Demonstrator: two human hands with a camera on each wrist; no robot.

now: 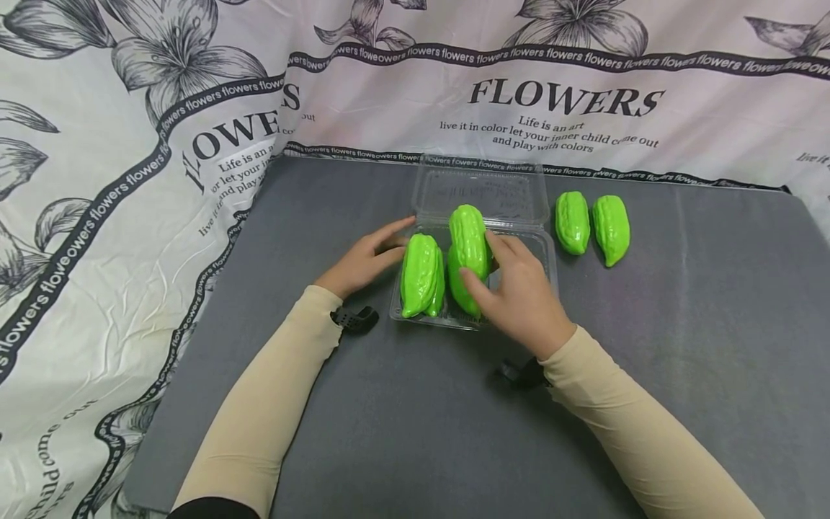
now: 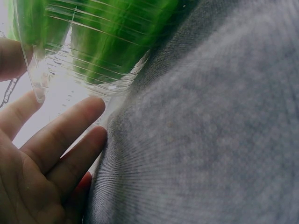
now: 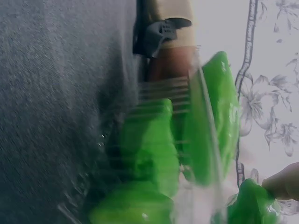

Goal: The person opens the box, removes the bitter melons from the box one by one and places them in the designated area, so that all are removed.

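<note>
A clear plastic container stands with its lid raised behind it. In its left part lie green ridged fruits, one overlapping another. On the right side my right hand holds a green fruit between thumb and fingers, above another green one. The right wrist view, blurred, shows a fingertip against a green fruit. My left hand touches the container's left side with extended fingers; in the left wrist view, the left hand is beside the clear wall.
Two more green fruits, one beside the other, lie on the grey table to the right of the container. A flower-printed cloth hangs behind the table and along its left side.
</note>
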